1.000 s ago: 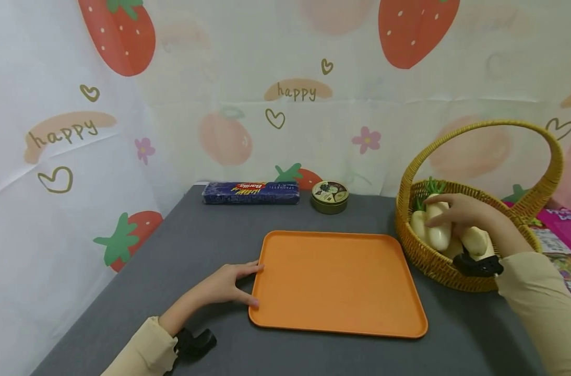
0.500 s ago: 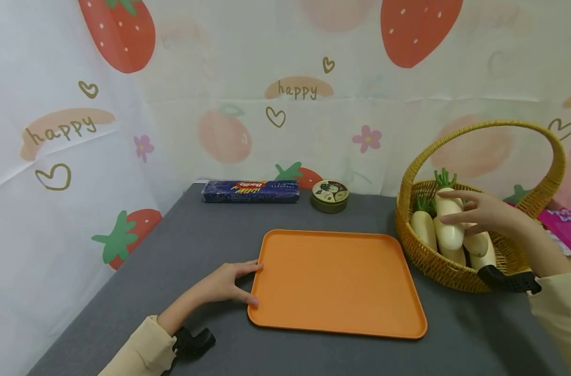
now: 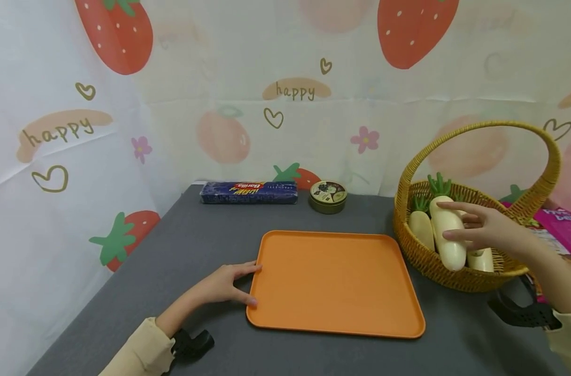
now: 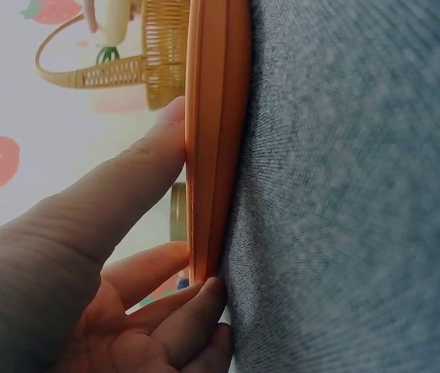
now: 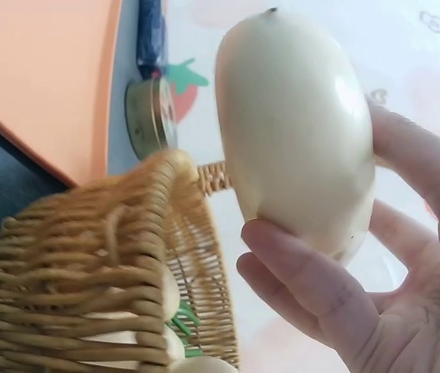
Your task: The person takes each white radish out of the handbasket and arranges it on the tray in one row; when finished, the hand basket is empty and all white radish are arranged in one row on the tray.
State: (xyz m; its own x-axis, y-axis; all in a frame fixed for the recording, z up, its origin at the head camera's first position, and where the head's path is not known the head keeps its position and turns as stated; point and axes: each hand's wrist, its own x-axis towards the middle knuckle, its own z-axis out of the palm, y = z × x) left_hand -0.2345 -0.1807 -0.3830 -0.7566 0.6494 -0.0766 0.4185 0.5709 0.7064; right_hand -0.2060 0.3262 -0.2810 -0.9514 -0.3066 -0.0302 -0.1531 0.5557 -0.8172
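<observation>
White radish (image 3: 443, 225) is held between thumb and fingers of the right hand (image 3: 496, 230), just above a wicker basket (image 3: 459, 281) of other radishes (image 3: 420, 227); the left hand (image 3: 222, 285), thumb and fingers spread wide, touches the edge of an orange tray (image 3: 334, 284).

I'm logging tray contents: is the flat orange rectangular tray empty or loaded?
Empty: the flat orange rectangular tray shows bare surface inside its rim; the left hand touches its left edge.
</observation>
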